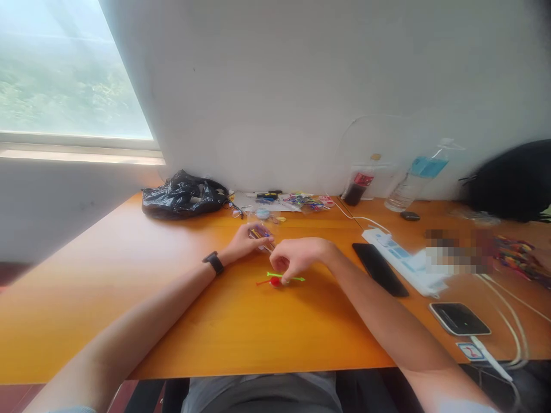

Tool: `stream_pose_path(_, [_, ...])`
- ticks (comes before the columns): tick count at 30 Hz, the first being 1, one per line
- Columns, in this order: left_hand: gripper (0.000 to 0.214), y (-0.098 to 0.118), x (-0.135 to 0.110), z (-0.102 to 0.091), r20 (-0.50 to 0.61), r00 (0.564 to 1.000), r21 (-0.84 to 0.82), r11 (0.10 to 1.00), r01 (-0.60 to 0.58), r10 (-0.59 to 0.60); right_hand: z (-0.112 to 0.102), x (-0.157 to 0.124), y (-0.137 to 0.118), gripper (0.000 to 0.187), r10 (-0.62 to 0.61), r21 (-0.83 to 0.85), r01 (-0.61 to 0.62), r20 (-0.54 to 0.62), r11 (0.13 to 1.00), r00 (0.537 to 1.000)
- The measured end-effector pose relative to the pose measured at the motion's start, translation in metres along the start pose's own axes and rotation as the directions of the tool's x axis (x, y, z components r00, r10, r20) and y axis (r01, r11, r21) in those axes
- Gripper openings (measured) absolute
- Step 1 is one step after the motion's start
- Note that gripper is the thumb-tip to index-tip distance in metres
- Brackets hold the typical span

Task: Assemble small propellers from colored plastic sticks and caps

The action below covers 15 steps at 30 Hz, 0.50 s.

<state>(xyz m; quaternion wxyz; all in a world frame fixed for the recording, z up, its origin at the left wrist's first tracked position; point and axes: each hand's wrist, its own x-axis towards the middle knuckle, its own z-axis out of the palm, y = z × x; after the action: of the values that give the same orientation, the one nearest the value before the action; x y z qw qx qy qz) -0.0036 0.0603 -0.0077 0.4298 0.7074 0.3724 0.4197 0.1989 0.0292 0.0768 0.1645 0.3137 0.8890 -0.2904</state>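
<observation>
My left hand [249, 240], with a black watch [213, 263] on its wrist, is closed around a small bundle of thin coloured sticks [260, 235], some of them yellow and purple. Just to its right, my right hand [297, 256] bends downward with curled fingers. Its fingertips come down at a green arrow-tipped stick [297, 279] and a small round red piece [275, 281]. A thin red stick [262, 283] lies against that red piece on the table. Whether the right fingertips grip anything is hidden by the hand.
Behind my hands lie a black plastic bag [183, 198] and packets of small coloured parts [303, 201]. A cola bottle [358, 186] and a water bottle [407, 186] stand by the wall. At right are a black phone [379, 268], a white power strip [396, 255] and cables.
</observation>
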Motion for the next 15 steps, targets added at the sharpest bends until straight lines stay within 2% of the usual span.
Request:
stream_pose_path(4, [0.037, 0.001, -0.001, 0.000, -0.011, 1.000, 0.003, 1.000, 0.012, -0.012, 0.010, 0.015, -0.004, 0.027, -0.067, 0.030, 0.070, -0.074, 0.997, 0.995])
stream_pose_path(6, [0.035, 0.000, 0.000, 0.000, -0.038, 0.999, -0.003, 1.000, 0.025, -0.026, 0.016, 0.021, -0.008, 0.020, -0.110, 0.062, 0.115, -0.082, 0.991, 0.991])
stream_pose_path(9, [0.030, -0.001, 0.000, -0.001, -0.064, 0.997, -0.017, 0.999, 0.038, -0.039, 0.023, 0.027, -0.012, 0.012, -0.114, 0.102, 0.121, -0.068, 0.987, 0.991])
stream_pose_path(15, [0.031, 0.001, 0.000, -0.002, -0.030, 1.000, 0.015, 1.000, -0.004, 0.005, 0.025, 0.030, -0.013, 0.002, -0.138, 0.160, 0.147, -0.067, 0.976, 0.988])
